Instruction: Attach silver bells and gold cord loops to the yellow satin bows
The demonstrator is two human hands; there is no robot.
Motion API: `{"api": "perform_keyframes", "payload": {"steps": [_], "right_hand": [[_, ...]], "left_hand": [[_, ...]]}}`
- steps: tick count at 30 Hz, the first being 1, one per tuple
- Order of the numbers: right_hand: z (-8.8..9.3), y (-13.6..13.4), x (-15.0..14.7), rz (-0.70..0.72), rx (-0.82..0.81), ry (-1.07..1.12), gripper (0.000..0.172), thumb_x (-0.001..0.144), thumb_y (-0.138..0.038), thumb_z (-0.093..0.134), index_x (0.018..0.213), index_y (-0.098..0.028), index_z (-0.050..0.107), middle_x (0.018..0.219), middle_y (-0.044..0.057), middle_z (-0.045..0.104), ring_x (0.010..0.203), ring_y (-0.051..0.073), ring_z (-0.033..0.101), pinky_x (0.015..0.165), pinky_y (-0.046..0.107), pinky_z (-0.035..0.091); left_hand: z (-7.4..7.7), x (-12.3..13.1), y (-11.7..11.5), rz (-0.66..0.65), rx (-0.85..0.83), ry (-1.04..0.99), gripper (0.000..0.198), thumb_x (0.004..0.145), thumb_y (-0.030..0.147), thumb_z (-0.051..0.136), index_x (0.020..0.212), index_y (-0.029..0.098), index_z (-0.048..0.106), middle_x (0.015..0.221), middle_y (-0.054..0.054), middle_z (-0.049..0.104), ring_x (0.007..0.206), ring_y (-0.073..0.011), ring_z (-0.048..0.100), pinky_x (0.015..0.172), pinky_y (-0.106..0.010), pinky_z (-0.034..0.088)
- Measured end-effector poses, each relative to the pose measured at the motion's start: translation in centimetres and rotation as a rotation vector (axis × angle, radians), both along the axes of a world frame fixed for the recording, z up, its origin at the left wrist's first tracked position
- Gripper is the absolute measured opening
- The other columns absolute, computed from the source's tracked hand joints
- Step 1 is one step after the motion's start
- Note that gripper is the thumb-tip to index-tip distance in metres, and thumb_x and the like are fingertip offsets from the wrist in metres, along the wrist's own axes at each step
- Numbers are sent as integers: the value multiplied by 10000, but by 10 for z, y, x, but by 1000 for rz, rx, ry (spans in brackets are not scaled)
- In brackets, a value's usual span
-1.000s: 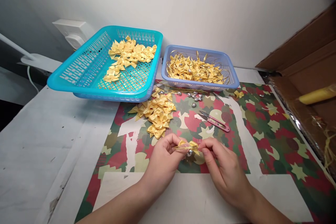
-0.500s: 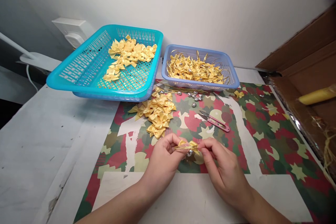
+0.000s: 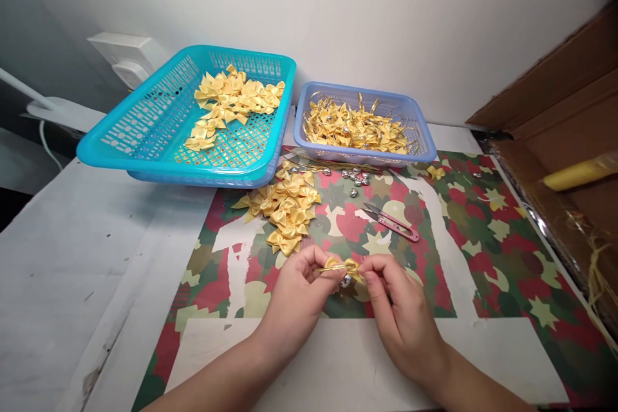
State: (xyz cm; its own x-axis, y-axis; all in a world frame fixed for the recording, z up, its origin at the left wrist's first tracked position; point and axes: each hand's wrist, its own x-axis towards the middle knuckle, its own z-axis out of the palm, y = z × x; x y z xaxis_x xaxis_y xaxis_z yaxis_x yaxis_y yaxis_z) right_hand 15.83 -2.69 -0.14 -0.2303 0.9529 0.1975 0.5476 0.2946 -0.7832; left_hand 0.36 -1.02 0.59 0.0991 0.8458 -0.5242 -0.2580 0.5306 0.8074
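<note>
Between my two hands is a yellow ribbon bow (image 3: 354,266) with a gold cord (image 3: 333,268) across it and a silver bell (image 3: 346,280) hanging below. My left hand (image 3: 302,283) pinches the bow and cord from the left, thumb in front. From the right, my right hand (image 3: 398,302) has thumb and forefinger closed at the bow's right edge; exactly what lies in that pinch is too small to make out, but it seems to be the cord's end or the ribbon. Beyond my hands lies a pile of yellow bows (image 3: 291,209).
A turquoise basket (image 3: 109,151) with bows stands back left. Beside it, a blue basket (image 3: 427,129) holds bows with cords and bells. Several loose bells (image 3: 355,192), gold cords (image 3: 333,166) and pink thread snips (image 3: 398,226) lie on the patterned sheet. A cardboard box (image 3: 555,122) borders the right.
Both hands stay at the bow with only slight finger movement. The whole view has shifted slightly, so things appear a little farther left.
</note>
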Motion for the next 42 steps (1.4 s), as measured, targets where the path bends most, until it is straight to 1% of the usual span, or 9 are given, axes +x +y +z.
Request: {"api": "perform_keyframes", "payload": {"steps": [3,6,8,11,15,18,24,29,42], "right_hand": [[-2,-1,-3,-26,-88,59,166,975,-148,369,893,-222,493,665,-42,474,541,111,444,497,222,347],[-5,-3,-5,-59,-173,119,185,989,-197,350,873,-223,492,652,-45,436,533,115,403,499,228,342],[-6,-4,-6,-81,-222,160,192,994,-227,345,872,-222,494,652,-44,423,536,117,389,503,229,343],[-7,-4,-8,-110,-267,209,197,994,-260,353,877,-218,505,678,-33,441,564,122,404,515,229,353],[-7,-4,-9,-125,-280,230,206,994,-271,356,872,-212,510,688,-27,449,578,122,411,525,229,359],[-6,-4,-9,-130,-263,210,208,994,-262,358,866,-206,513,687,-25,461,584,120,424,533,232,361],[-6,-4,-8,-137,-238,175,200,991,-245,361,860,-207,508,679,-23,470,586,124,437,525,237,350],[-6,-4,-8,-116,-241,193,200,997,-244,351,871,-211,503,693,-25,464,591,122,428,534,236,352],[-7,-3,-10,-85,-382,326,242,1013,-334,328,858,-214,470,686,-34,382,580,126,365,524,243,331]], "left_hand": [[1,-1,-1,-21,-3,14,238,702,287,691,620,185,493,585,61,549,472,-60,404,470,-197,312],[-1,-2,-2,-30,3,-8,254,713,319,695,625,185,497,578,60,536,485,-65,408,468,-198,308],[-3,-3,-2,-36,2,-33,264,719,340,700,633,181,508,609,50,549,512,-70,429,477,-195,321],[-5,-3,-3,-43,-1,-48,274,727,355,706,638,177,517,627,44,554,529,-71,437,470,-190,320],[-7,-3,-3,-49,-18,-59,274,736,346,707,646,182,507,557,65,515,471,-58,374,435,-185,272],[-8,-3,-3,-48,-27,-66,272,739,338,708,650,182,505,541,69,509,451,-52,356,423,-183,250],[-8,-3,-4,-48,-41,-92,273,745,330,707,646,183,499,519,75,490,446,-50,342,424,-179,245],[-8,-3,-3,-45,-41,-90,268,746,319,700,642,182,495,537,71,501,455,-51,346,428,-180,250],[-4,-3,-1,-40,-61,-78,289,711,342,722,626,180,497,531,64,512,471,-64,370,451,-189,263]]}}
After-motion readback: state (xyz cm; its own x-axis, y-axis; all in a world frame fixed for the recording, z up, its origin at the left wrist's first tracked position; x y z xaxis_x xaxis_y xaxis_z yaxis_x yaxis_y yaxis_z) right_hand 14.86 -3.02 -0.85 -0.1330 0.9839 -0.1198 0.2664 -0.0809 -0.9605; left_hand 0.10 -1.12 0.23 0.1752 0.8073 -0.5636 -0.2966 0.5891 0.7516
